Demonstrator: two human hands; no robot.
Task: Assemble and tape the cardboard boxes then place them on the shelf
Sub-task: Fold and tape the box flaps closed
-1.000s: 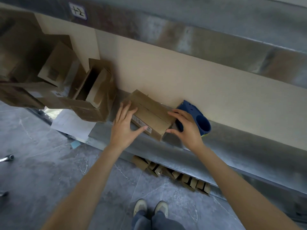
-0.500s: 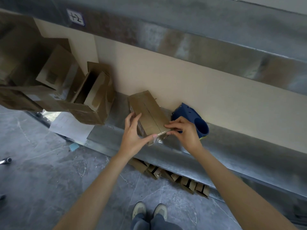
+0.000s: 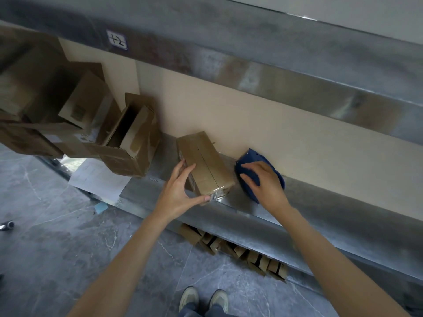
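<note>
A small closed cardboard box (image 3: 207, 164) lies on the grey metal shelf (image 3: 256, 211), its long side running away from me. My left hand (image 3: 180, 191) holds its near left corner, fingers along the side and thumb across the near end. To the box's right sits a blue tape dispenser (image 3: 253, 177) against the beige back panel. My right hand (image 3: 265, 183) lies on top of the dispenser with fingers curled over it.
An open cardboard box (image 3: 128, 143) with raised flaps stands on the shelf at the left, beside more opened boxes (image 3: 34, 106). A white paper sheet (image 3: 98, 177) hangs off the shelf edge. Folded cardboard pieces (image 3: 231, 248) lie under the shelf. My shoes (image 3: 203, 298) stand on the grey floor.
The box has been turned so that it points away from me. My right hand left the box's near end and moved right onto the blue tape dispenser. My left hand stayed on the box.
</note>
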